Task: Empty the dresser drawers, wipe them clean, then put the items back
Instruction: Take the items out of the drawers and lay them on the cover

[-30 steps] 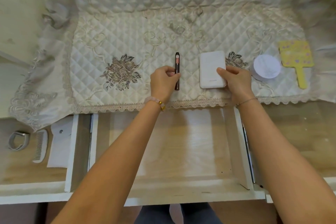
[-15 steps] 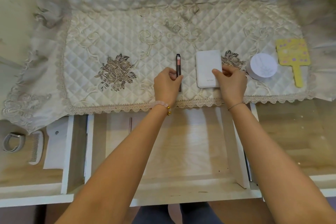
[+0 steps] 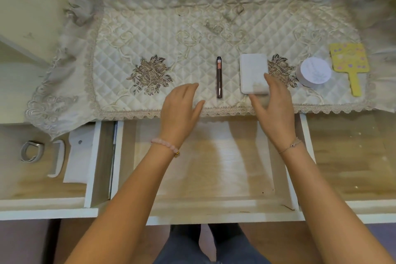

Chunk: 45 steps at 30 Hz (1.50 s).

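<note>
The middle drawer point(image 3: 210, 210) stands pulled out below me with nothing inside. On the quilted cloth point(image 3: 192, 38) above it lie a dark slim pen-like tube point(image 3: 219, 77) and a white flat case point(image 3: 254, 76). My left hand point(image 3: 182, 111) hovers open just left of the tube, fingers relaxed, holding nothing. My right hand point(image 3: 275, 107) is open too, its fingertips at the case's lower right corner. A round white jar point(image 3: 314, 72) and a yellow hand mirror point(image 3: 350, 64) lie further right.
The left drawer point(image 3: 42, 203) is open and holds a grey band point(image 3: 32, 151), a white comb point(image 3: 56, 158) and a white card point(image 3: 79, 156). The right drawer point(image 3: 353, 156) is open as well. My knees show below the drawer front.
Both hands let go: the left released the tube and drew back to the left, the right opened off the white case. Tube and case stay on the cloth.
</note>
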Motion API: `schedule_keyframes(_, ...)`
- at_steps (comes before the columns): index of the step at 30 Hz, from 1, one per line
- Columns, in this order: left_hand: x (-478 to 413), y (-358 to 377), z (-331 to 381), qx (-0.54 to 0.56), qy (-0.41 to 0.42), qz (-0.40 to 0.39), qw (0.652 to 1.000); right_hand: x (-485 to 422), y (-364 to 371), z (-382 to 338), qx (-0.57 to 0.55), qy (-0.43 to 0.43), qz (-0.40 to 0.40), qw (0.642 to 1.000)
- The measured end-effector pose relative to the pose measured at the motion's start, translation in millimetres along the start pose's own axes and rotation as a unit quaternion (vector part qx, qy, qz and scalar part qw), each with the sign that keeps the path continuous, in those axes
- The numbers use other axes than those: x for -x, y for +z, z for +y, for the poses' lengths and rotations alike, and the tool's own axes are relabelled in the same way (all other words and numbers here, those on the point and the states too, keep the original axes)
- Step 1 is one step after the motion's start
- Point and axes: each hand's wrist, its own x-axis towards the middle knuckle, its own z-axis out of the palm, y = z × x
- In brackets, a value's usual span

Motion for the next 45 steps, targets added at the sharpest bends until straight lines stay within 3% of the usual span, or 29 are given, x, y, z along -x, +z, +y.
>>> schedule_keyframes(9,73,-41,-17,-0.133,0.025,0.006,0.991,63,6,-32,0.054,-0.083,-0.044,0.994)
schedule_keyframes(17,128,-48,-27,-0.164,-0.020,-0.023,0.986,108,10,-40,0.064,-0.107,-0.089,0.988)
schedule_keyframes(24,160,-58,-30,-0.184,-0.053,0.018,0.981,129,19,-46,0.054,-0.124,-0.135,0.982)
schedule_keyframes(29,175,-67,-48,-0.187,-0.086,0.002,0.979,140,36,-60,0.059,-0.138,-0.169,0.974)
schedule_keyframes(37,174,-83,-101,-0.170,-0.073,-0.015,0.983,150,82,-100,0.053,-0.106,-0.190,0.975)
schedule_keyframes(45,153,-105,-168,-0.135,0.004,-0.060,0.989,159,139,-146,0.058,-0.017,-0.183,0.981)
